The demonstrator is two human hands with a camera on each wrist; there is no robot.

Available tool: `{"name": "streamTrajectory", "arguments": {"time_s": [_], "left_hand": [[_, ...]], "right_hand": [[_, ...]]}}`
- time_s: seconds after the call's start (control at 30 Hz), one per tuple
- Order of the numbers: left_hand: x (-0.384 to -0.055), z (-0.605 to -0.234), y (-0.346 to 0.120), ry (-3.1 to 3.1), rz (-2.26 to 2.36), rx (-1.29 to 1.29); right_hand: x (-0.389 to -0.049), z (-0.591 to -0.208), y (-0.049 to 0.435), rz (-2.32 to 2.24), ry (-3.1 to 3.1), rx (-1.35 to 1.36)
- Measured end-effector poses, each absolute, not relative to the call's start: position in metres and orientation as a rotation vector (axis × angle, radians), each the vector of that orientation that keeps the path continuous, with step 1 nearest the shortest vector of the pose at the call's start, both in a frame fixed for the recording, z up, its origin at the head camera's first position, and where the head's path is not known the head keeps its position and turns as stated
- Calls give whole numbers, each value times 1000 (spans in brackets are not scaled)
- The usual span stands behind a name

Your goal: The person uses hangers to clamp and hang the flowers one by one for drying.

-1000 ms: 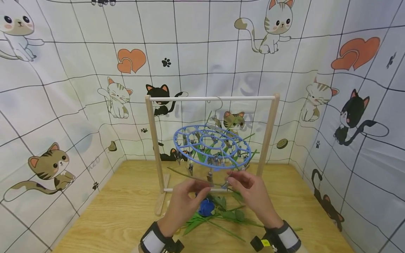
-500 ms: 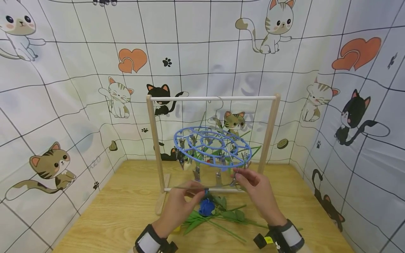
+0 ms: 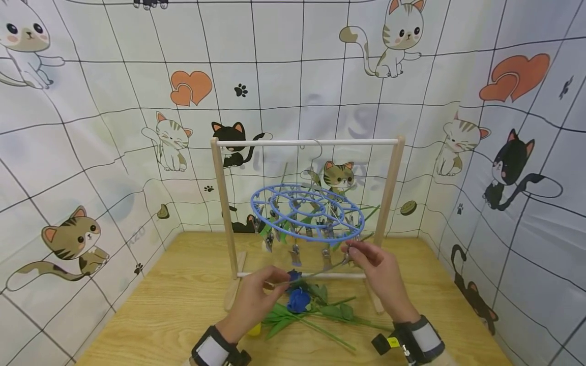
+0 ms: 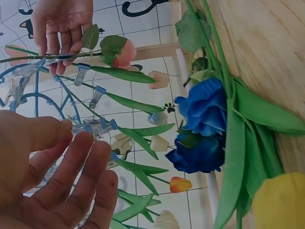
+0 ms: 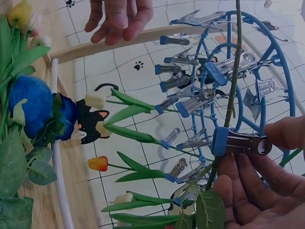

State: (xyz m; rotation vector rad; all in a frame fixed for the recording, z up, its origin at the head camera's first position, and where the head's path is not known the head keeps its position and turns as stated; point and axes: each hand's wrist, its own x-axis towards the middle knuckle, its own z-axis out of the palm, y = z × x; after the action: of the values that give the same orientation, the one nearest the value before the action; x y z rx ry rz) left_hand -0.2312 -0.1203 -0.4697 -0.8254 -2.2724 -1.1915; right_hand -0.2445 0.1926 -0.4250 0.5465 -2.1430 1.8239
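My right hand [image 3: 380, 272] pinches a metal clip with blue tips [image 5: 240, 143] between thumb and fingers. The clip sits at the green stem [image 5: 234, 81] of an artificial rose, whose pink head [image 4: 126, 52] shows beyond that hand in the left wrist view. This clip hangs at the near right of a round blue clip hanger [image 5: 282, 57]. My left hand [image 3: 258, 300] hovers at the hanger's front left, fingers loosely bent, with nothing seen in its grasp. Several artificial tulips, one of them orange [image 5: 97, 163], hang head down from other clips.
A wooden stand [image 3: 391, 188] with a white top bar [image 3: 265, 143] carries the hanger. Blue roses [image 3: 298, 301], green leaves and a yellow flower [image 4: 281, 205] lie on the wood-grain table [image 3: 151, 315]. Cat-print cloth [image 3: 279, 81] surrounds it.
My right hand has moved a little right with the clip, and the hanger has turned along. My left hand has drawn back left and down, away from the right hand.
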Motion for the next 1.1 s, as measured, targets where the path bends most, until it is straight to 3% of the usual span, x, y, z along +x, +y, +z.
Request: {"name": "streamTrajectory", "arguments": {"time_s": [0.63, 1.1], "left_hand": [[-236, -483, -131, -2349, -1190, -799], [-239, -491, -135, -2384, -1167, -785]], "right_hand": [[-250, -432, 210, 1843, -2045, 464], [-240, -439, 222, 1565, -2090, 403]]}}
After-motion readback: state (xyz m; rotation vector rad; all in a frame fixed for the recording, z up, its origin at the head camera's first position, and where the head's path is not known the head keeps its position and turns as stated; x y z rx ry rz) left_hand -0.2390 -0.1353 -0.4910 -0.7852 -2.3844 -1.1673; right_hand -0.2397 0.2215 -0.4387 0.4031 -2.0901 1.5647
